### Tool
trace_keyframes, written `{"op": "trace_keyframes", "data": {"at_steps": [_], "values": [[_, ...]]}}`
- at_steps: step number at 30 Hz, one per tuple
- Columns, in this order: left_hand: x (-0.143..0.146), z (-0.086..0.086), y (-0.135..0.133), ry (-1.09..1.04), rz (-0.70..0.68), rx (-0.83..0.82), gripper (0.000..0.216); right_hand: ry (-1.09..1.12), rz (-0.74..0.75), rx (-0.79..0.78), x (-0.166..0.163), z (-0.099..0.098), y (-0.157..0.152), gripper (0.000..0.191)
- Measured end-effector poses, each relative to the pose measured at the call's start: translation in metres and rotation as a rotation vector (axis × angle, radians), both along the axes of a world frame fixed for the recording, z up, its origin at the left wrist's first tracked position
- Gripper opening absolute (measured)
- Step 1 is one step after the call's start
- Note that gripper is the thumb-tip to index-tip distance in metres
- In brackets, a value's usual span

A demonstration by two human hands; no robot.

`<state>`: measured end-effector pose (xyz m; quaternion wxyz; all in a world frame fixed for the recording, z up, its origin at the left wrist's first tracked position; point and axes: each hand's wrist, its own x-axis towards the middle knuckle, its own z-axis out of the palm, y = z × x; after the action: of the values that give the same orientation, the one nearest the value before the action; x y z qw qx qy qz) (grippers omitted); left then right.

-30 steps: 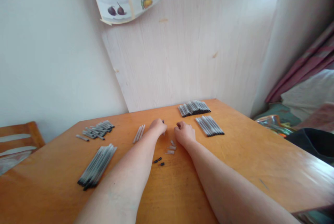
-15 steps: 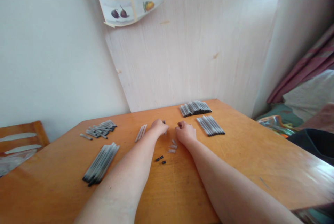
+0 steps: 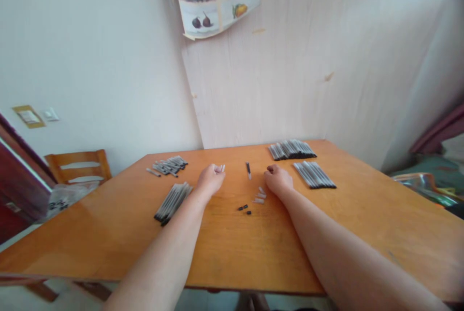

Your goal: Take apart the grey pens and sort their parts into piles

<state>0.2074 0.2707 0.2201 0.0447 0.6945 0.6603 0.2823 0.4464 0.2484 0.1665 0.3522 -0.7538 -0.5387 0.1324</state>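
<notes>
My left hand (image 3: 212, 178) is closed round several white pen barrels (image 3: 222, 169), their pale ends poking out past the fingers just above the table. My right hand (image 3: 278, 180) rests on the table with curled fingers; whatever is inside them, if anything, is hidden. Between the hands lies a slim dark piece with a pale tip (image 3: 248, 170), perhaps a pen refill. Nearer to me are several small clear caps (image 3: 259, 198) beside the right wrist, and 3 short black plugs (image 3: 245, 206).
A bundle of black-ended pens (image 3: 173, 203) lies by my left forearm, with a looser pile (image 3: 167, 166) behind. On the right are a neat row of pens (image 3: 314, 175) and a larger pile (image 3: 292, 149). A wooden chair (image 3: 79, 159) stands left of the table (image 3: 224, 243).
My left hand has moved left and picked up the white barrels that lay on the table. The dark slim piece now lies uncovered. My view has turned left; the right hand stays put.
</notes>
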Motion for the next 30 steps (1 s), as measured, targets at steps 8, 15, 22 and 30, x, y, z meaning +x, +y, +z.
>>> {"op": "trace_keyframes", "data": {"at_steps": [8, 15, 22, 30], "values": [[-0.066, 0.008, -0.027, 0.011, 0.174, 0.073, 0.018, -0.034, 0.017, -0.005, 0.002, -0.002, 0.001, 0.042], [-0.086, 0.01, -0.046, 0.173, 0.312, -0.022, 0.015, -0.032, 0.031, 0.023, 0.005, -0.002, 0.002, 0.042], [-0.081, 0.014, -0.054, 0.32, 0.368, -0.072, 0.023, -0.039, 0.025, 0.069, 0.007, -0.002, 0.003, 0.041], [-0.076, 0.014, -0.057, 0.373, 0.419, -0.131, 0.027, -0.021, 0.04, 0.115, 0.007, -0.002, 0.001, 0.038]]}}
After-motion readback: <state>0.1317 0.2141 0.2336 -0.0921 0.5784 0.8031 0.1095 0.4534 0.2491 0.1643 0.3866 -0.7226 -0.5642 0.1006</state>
